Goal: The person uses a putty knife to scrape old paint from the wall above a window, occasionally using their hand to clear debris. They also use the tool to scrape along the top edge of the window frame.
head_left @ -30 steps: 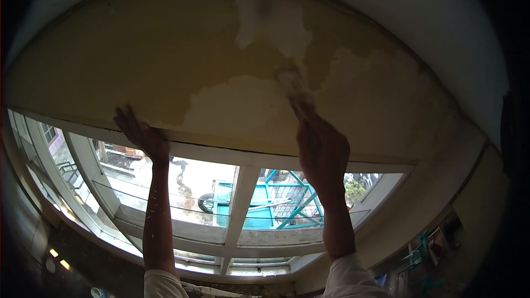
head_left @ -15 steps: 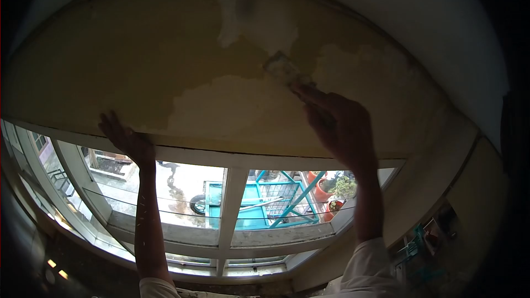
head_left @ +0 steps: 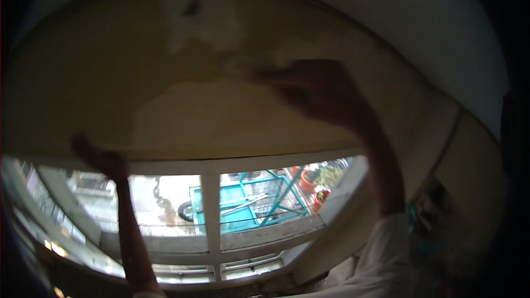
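Note:
My right hand is closed round a putty knife, blurred by motion. Its blade overlaps the yellow-painted wall between two pale patches, an upper patch and a larger lower one. My left hand is raised at the wall's lower left, just above the window frame. Its fingers reach up and outward with nothing in them, though they are smeared.
Below the wall, the window panes show a turquoise metal frame or cart, a wheel and potted plants outside. A pale ceiling curves above. Blurred items are at the lower right.
The view has shifted, so the wall and window sit farther left. My right hand has swung with the putty knife, which now points left rather than up-left. My left hand stays near the frame.

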`<control>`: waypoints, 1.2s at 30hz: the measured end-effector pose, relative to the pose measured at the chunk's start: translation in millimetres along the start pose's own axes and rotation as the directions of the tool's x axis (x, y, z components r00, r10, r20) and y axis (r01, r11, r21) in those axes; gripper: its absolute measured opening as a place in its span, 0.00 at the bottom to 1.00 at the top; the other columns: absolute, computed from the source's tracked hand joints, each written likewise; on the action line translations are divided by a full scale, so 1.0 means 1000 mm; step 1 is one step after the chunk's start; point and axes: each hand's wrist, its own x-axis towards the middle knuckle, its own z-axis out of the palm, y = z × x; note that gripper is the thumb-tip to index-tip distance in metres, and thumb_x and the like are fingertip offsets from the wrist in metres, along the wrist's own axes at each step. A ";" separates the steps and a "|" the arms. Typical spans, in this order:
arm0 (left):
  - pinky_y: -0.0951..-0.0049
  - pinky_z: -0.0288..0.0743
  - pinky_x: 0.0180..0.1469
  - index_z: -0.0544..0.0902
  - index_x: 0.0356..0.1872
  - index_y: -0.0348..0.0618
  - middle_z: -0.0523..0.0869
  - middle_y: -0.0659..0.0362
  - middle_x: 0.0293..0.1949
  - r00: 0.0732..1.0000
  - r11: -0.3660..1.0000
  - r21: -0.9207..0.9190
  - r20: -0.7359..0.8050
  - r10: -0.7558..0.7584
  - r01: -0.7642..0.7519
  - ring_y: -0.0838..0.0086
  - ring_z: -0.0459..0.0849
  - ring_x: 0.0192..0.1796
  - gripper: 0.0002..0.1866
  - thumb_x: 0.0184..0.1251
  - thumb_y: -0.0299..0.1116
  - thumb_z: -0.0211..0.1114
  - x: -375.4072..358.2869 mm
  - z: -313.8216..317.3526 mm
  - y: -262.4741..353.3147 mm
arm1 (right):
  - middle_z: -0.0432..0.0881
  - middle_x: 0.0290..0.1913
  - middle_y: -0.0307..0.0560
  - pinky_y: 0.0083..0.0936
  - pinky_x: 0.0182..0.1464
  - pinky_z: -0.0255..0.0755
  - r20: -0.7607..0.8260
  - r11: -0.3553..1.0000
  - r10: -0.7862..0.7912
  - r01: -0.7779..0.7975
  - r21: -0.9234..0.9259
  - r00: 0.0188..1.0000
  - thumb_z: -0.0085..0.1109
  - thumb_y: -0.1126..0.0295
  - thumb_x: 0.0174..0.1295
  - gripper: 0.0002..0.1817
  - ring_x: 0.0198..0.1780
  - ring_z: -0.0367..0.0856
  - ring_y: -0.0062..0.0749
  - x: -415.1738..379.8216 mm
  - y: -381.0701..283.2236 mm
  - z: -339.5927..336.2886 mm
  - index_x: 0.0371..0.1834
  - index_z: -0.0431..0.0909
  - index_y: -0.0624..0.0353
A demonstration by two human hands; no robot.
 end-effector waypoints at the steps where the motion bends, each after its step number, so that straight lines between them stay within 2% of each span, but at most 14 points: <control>1: 0.52 0.42 0.73 0.61 0.67 0.34 0.63 0.45 0.67 0.998 0.992 0.126 0.051 0.025 -0.031 0.50 0.54 0.72 0.31 0.74 0.48 0.36 0.002 -0.004 -0.002 | 0.80 0.31 0.45 0.32 0.31 0.77 -0.004 1.000 0.008 -0.008 0.018 1.000 0.57 0.65 0.59 0.18 0.25 0.81 0.34 0.000 -0.011 0.007 0.54 0.77 0.38; 4: 0.52 0.42 0.73 0.61 0.68 0.36 0.61 0.46 0.69 0.997 0.977 0.209 0.061 -0.050 0.036 0.50 0.52 0.73 0.31 0.74 0.50 0.37 0.006 -0.004 0.006 | 0.77 0.34 0.47 0.34 0.26 0.77 0.010 0.993 0.015 -0.016 0.117 1.000 0.55 0.65 0.60 0.23 0.23 0.80 0.36 -0.017 -0.034 0.021 0.60 0.71 0.38; 5: 0.52 0.43 0.73 0.61 0.68 0.36 0.60 0.46 0.69 0.997 0.979 0.202 0.071 -0.001 -0.014 0.50 0.53 0.72 0.31 0.74 0.50 0.38 0.007 -0.005 0.008 | 0.77 0.34 0.47 0.34 0.26 0.77 0.012 0.992 0.042 -0.043 0.123 0.999 0.55 0.65 0.60 0.23 0.23 0.80 0.36 -0.029 -0.034 0.026 0.60 0.71 0.38; 7: 0.52 0.44 0.72 0.61 0.68 0.37 0.60 0.45 0.69 0.995 0.978 0.195 0.080 0.056 -0.071 0.50 0.53 0.72 0.30 0.74 0.50 0.39 0.006 -0.010 0.005 | 0.75 0.32 0.47 0.32 0.23 0.76 -0.157 0.950 0.229 -0.185 0.252 0.961 0.56 0.65 0.60 0.24 0.22 0.79 0.36 -0.048 -0.028 0.040 0.62 0.69 0.37; 8: 0.52 0.45 0.72 0.60 0.68 0.37 0.59 0.44 0.69 0.993 0.976 0.193 0.091 0.080 -0.096 0.50 0.54 0.72 0.30 0.74 0.49 0.39 0.005 -0.012 0.000 | 0.75 0.32 0.47 0.32 0.23 0.76 -0.164 0.949 0.240 -0.195 0.248 0.957 0.56 0.65 0.60 0.24 0.22 0.79 0.36 -0.059 -0.021 0.044 0.62 0.69 0.37; 10: 0.54 0.47 0.72 0.58 0.68 0.36 0.58 0.41 0.69 0.988 0.969 0.215 0.127 0.092 -0.118 0.48 0.56 0.71 0.29 0.75 0.46 0.41 -0.007 -0.017 -0.021 | 0.75 0.31 0.46 0.32 0.22 0.76 -0.371 0.895 0.444 -0.386 0.223 0.816 0.55 0.67 0.60 0.24 0.22 0.79 0.36 -0.093 -0.005 0.049 0.62 0.69 0.39; 14: 0.59 0.49 0.72 0.56 0.69 0.33 0.56 0.40 0.69 0.982 0.990 0.144 0.188 -0.034 0.007 0.50 0.55 0.72 0.30 0.75 0.46 0.40 -0.032 -0.026 -0.062 | 0.76 0.27 0.48 0.35 0.26 0.75 -0.534 0.741 0.623 -0.649 0.170 0.571 0.53 0.66 0.62 0.22 0.24 0.80 0.40 -0.155 0.026 0.059 0.62 0.70 0.41; 16: 0.60 0.49 0.72 0.56 0.69 0.32 0.55 0.39 0.70 0.977 0.991 0.123 0.200 -0.079 0.055 0.50 0.55 0.72 0.30 0.75 0.46 0.40 -0.036 -0.023 -0.065 | 0.78 0.27 0.51 0.38 0.30 0.75 -0.484 0.634 0.707 -0.765 0.112 0.516 0.50 0.65 0.64 0.20 0.25 0.80 0.45 -0.179 0.041 0.051 0.61 0.71 0.42; 18: 0.58 0.52 0.71 0.52 0.70 0.32 0.56 0.40 0.70 0.918 0.954 0.120 0.265 -0.296 0.274 0.51 0.58 0.70 0.32 0.75 0.49 0.37 -0.034 -0.025 -0.064 | 0.81 0.31 0.54 0.41 0.34 0.75 -0.432 0.559 0.780 -0.814 0.156 0.453 0.46 0.63 0.67 0.19 0.29 0.81 0.49 -0.198 0.047 0.044 0.60 0.71 0.47; 20: 0.58 0.54 0.70 0.51 0.70 0.31 0.57 0.39 0.69 0.934 0.961 0.197 0.262 -0.242 0.193 0.50 0.59 0.70 0.33 0.75 0.49 0.38 -0.047 -0.024 -0.084 | 0.82 0.34 0.58 0.42 0.36 0.75 -0.269 0.354 0.916 -0.916 0.190 0.298 0.44 0.61 0.68 0.19 0.33 0.82 0.51 -0.209 0.049 0.040 0.60 0.70 0.53; 24: 0.55 0.59 0.66 0.50 0.71 0.34 0.58 0.38 0.68 0.949 0.972 0.157 0.235 -0.209 0.175 0.46 0.64 0.66 0.33 0.74 0.49 0.37 -0.029 -0.025 -0.053 | 0.82 0.31 0.58 0.42 0.38 0.76 -0.331 0.443 0.868 -0.878 0.181 0.370 0.42 0.61 0.69 0.20 0.34 0.83 0.51 -0.214 0.035 0.046 0.59 0.70 0.58; 27: 0.50 0.63 0.60 0.46 0.72 0.37 0.60 0.37 0.67 0.870 0.910 0.235 0.285 -0.401 0.343 0.43 0.69 0.60 0.35 0.74 0.52 0.36 -0.023 -0.029 -0.040 | 0.82 0.32 0.59 0.42 0.37 0.76 -0.227 0.364 0.922 -0.903 0.229 0.314 0.41 0.62 0.69 0.20 0.34 0.83 0.50 -0.204 0.038 0.030 0.59 0.70 0.61; 30: 0.50 0.64 0.60 0.46 0.72 0.37 0.61 0.36 0.66 0.840 0.883 0.242 0.286 -0.462 0.403 0.43 0.69 0.60 0.36 0.73 0.54 0.36 -0.025 -0.028 -0.045 | 0.81 0.30 0.59 0.40 0.35 0.76 -0.242 0.366 0.919 -0.903 0.225 0.312 0.41 0.63 0.70 0.20 0.33 0.83 0.50 -0.205 0.040 0.040 0.59 0.69 0.62; 36: 0.50 0.66 0.59 0.49 0.71 0.37 0.62 0.35 0.65 0.884 0.923 0.174 0.273 -0.379 0.343 0.43 0.70 0.60 0.37 0.73 0.56 0.38 -0.026 -0.028 -0.053 | 0.80 0.26 0.59 0.39 0.32 0.76 -0.364 0.349 0.896 -0.911 0.220 0.255 0.39 0.61 0.70 0.21 0.31 0.83 0.49 -0.217 0.051 0.064 0.61 0.68 0.61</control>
